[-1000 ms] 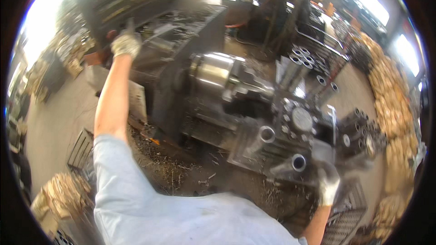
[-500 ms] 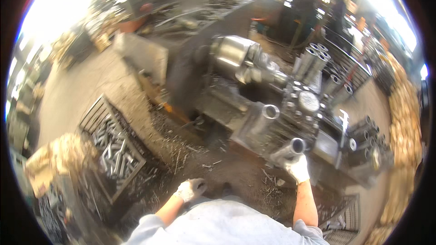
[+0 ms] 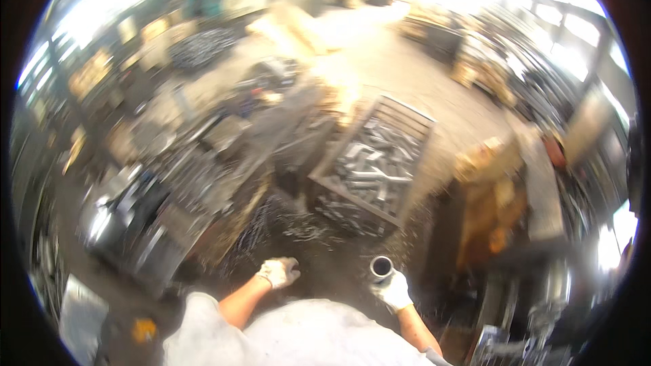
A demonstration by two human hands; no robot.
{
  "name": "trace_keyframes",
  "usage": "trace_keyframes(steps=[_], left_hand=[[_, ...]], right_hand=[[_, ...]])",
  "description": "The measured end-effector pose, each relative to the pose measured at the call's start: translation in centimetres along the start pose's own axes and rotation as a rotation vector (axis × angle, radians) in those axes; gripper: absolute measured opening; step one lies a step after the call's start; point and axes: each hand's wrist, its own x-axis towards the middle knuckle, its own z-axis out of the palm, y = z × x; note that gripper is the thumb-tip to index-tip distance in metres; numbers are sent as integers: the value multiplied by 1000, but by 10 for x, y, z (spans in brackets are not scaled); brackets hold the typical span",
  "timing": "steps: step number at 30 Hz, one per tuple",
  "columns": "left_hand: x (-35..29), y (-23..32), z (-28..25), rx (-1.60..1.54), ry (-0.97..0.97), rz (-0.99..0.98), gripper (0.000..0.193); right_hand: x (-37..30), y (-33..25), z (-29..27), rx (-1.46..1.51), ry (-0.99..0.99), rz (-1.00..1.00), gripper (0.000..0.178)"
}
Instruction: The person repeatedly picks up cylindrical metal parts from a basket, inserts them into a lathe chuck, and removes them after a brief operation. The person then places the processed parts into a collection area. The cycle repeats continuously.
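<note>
Floor (image 3: 451,118) takes up the most room here, pale and sunlit past the crate, darker and strewn with scraps down near the person. Next biggest is the machinery (image 3: 193,196) off to the left, too smeared by blur for me to pick out parts. Then there's the crate (image 3: 356,200), a slatted open-topped thing straight ahead, with a heap of short metal pieces (image 3: 376,169) in it. Down to the hands, both in whitish gloves: left hand (image 3: 278,273) is off to the side below the crate, fingers loosely curled and partly open, nothing in them that I can see. Right hand (image 3: 393,291) has its fingers wrapped around the tube (image 3: 381,272), which is near the crate's closest corner but not touching it, open end facing up at the camera. Can't tell how long it is, the glove and the angle hide that. My read on the step: it's the handling bit, one tube gripped and not put down yet. Next move, I'd say, calls for keeping that right grip firm and the tube clear of the rim, with the left hand free to steady it.
</note>
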Motion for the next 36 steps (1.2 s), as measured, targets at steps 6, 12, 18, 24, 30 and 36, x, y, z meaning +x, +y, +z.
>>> trace_keyframes(steps=[6, 12, 18, 24, 30, 36], left_hand=[[-103, -119, 6, -444, 396, -576, 51], [-189, -172, 117, -804, 933, -977, 40], [-246, -190, 155, -637, 1867, -1974, 66], [-305, -191, 117, -192, 1954, -1948, 56], [-359, -204, 151, -845, 2207, -1607, 55], [-209, -208, -7, -1070, 2369, -986, 43]], right_hand=[[115, -188, 77, 157, -465, -649, 43], [205, -341, 162, 342, -611, -958, 38], [275, -413, 211, 67, -765, -923, 53], [369, -488, 170, -324, -1158, -1417, 38], [426, -617, 165, 229, -979, -1495, 35], [348, -769, 323, -56, -945, -1845, 57]])
